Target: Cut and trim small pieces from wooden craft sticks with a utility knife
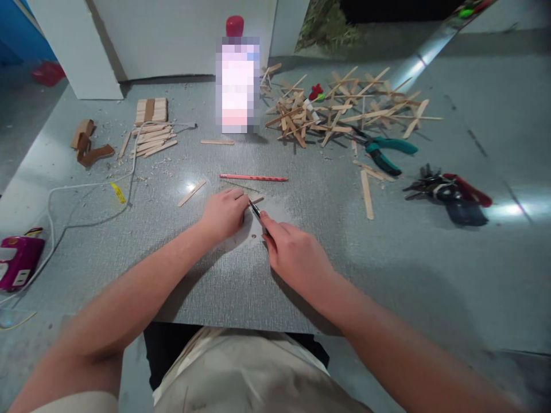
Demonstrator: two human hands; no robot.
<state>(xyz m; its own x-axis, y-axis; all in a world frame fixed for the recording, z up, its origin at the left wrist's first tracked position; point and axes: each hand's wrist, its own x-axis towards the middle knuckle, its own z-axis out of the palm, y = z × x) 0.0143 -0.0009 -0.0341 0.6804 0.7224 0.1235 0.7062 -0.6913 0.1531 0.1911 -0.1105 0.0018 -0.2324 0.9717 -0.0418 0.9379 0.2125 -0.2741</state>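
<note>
Head: right hand [299, 246] closed round tool [255, 210], left [224, 213] curled over stick [258, 199] (yellow tag [117, 193] illegible)

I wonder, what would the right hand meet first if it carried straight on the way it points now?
Probably the fingertips of the left hand, just past the tip of the slim tool in the right hand, though heights above the table are hard to judge.

Heavy pixelation blots out the bright screen [239, 86] below the red knob [235, 26]. The left hand [226, 212] covers part of a wooden stick [257, 200]; the right hand [297, 246] hides the cutting tool's [255, 208] handle. The left edge crops the purple box [21, 261]. The yellow tag's [117, 193] print is too small to read.
</note>
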